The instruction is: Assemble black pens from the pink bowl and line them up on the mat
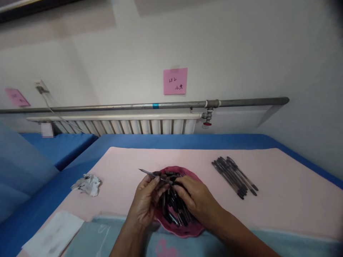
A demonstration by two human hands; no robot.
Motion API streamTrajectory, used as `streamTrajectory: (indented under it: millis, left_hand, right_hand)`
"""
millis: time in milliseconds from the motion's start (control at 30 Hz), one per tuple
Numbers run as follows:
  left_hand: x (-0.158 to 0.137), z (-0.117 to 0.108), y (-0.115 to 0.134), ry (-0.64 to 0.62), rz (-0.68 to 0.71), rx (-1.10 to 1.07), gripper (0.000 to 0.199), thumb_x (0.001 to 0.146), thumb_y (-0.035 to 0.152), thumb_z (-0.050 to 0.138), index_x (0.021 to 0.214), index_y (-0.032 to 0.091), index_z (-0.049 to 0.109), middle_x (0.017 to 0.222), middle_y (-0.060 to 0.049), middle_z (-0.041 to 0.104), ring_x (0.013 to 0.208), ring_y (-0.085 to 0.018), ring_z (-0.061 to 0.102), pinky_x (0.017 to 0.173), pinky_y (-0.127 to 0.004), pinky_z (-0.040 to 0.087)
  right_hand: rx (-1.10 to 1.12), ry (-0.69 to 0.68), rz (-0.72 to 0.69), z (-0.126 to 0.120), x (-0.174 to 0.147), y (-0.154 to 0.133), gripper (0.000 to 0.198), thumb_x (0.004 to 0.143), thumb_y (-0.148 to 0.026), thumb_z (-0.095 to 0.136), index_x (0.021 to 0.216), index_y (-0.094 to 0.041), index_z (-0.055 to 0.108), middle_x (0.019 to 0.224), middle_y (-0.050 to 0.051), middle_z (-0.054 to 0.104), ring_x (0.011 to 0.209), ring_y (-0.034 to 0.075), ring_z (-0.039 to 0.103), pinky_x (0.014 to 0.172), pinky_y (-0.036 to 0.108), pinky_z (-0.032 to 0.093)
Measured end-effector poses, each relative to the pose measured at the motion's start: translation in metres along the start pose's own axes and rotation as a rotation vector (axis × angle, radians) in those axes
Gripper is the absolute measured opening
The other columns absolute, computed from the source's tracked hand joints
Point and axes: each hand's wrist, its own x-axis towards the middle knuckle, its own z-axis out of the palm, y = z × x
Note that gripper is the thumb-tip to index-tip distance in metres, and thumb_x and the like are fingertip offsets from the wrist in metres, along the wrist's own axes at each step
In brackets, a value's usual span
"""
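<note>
A slim gel pen point(146, 172) with its bare tip pointing left is held above a pink scalloped basket point(191, 233). My left hand point(146, 198) pinches the middle of its barrel. On the pen's right end, the fingers of my right hand point(198, 196) are closed; whether they hold a separate part such as a cap is hidden. Beneath both hands, dark pen parts point(175, 207) fill the basket, some of them like caps and barrels. To the right lies a row of several capped pens point(230, 176), side by side on the pink mat.
Crumpled, stained tissue point(87, 184) lies on the pink mat point(120, 160) at left. Nearer me are a white smudged sheet point(55, 233) and a blue-grey cloth point(99, 235). A radiator point(144, 125) and pipe point(115, 107) run along the wall behind the blue table edge.
</note>
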Motion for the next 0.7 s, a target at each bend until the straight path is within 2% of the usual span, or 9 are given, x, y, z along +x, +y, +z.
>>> streamTrajectory:
  millis: [100,200,300,467,700]
  left_hand:
    - [0.0011,-0.0013,0.0003,0.023,0.008,0.020,0.013,0.068,0.014,0.073,0.079,0.012,0.065,0.080,-0.006,0.072,0.076,-0.016,0.068,0.076,-0.027,0.054]
    - [0.0025,-0.0024,0.0002,0.037,0.007,0.035,0.016,0.066,0.015,0.074,0.079,0.012,0.065,0.080,-0.007,0.071,0.074,-0.016,0.067,0.072,-0.026,0.054]
    - [0.0030,-0.0030,-0.0005,0.045,0.006,0.043,0.015,0.066,0.015,0.074,0.078,0.012,0.065,0.078,-0.006,0.071,0.073,-0.015,0.067,0.071,-0.025,0.054]
    - [0.0022,-0.0025,-0.0019,0.030,-0.005,0.076,0.014,0.067,0.015,0.074,0.078,0.012,0.066,0.076,-0.005,0.072,0.071,-0.014,0.067,0.069,-0.024,0.054]
    - [0.0016,-0.0030,-0.0002,0.016,0.003,0.144,0.020,0.064,0.019,0.076,0.079,0.011,0.065,0.074,-0.005,0.071,0.064,-0.012,0.065,0.065,-0.022,0.053]
  right_hand:
    - [-0.053,-0.004,-0.021,0.0011,0.0002,0.0011,0.014,0.084,-0.020,0.052,0.096,-0.020,0.059,0.092,0.007,0.066,0.086,0.022,0.060,0.076,0.035,0.047]
    - [-0.082,-0.021,-0.052,0.0027,-0.0004,0.0032,0.015,0.088,-0.017,0.043,0.091,-0.018,0.058,0.085,0.007,0.065,0.080,0.020,0.060,0.072,0.034,0.047]
    - [-0.103,-0.040,-0.071,0.0033,-0.0010,0.0048,0.012,0.088,-0.020,0.047,0.094,-0.017,0.057,0.089,0.008,0.064,0.082,0.021,0.059,0.072,0.035,0.047]
    - [-0.123,-0.050,-0.093,0.0041,-0.0023,0.0064,0.011,0.088,-0.017,0.045,0.085,-0.017,0.056,0.082,0.007,0.062,0.077,0.019,0.057,0.070,0.033,0.046]
    - [0.020,-0.117,0.037,0.0087,-0.0018,0.0083,0.011,0.088,-0.021,0.047,0.087,-0.017,0.057,0.084,0.005,0.063,0.078,0.018,0.058,0.070,0.031,0.045]
